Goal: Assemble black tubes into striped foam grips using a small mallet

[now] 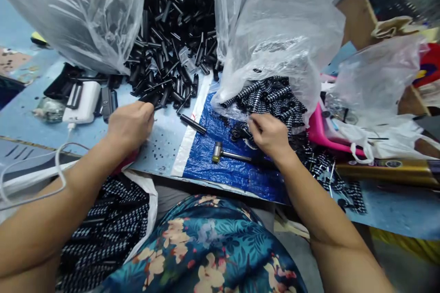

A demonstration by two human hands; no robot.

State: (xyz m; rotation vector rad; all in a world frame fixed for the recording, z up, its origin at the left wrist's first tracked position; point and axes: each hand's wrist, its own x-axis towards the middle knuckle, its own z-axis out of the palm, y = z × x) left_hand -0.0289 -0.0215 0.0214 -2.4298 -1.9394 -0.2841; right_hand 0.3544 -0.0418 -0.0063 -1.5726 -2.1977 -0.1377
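My left hand point(129, 124) rests closed at the near edge of a heap of black plastic tubes point(172, 41), its fingertips pinching one tube point(153, 97). My right hand point(270, 135) is closed in a pinch on a small black part point(240, 133) beside a pile of black-and-white patterned pieces point(268, 96) that spill from a clear plastic bag point(275, 41). A small hammer point(228, 154) lies on the blue tarp point(223, 169) between my hands. A single black tube point(193, 124) lies loose near the tarp's white edge.
A white power bank point(82, 103) with a cable lies at the left among black cases. Another clear bag point(82, 13) stands at the back left. A pink tray point(319, 132) and more bags crowd the right. A sack of patterned pieces point(110, 229) sits by my lap.
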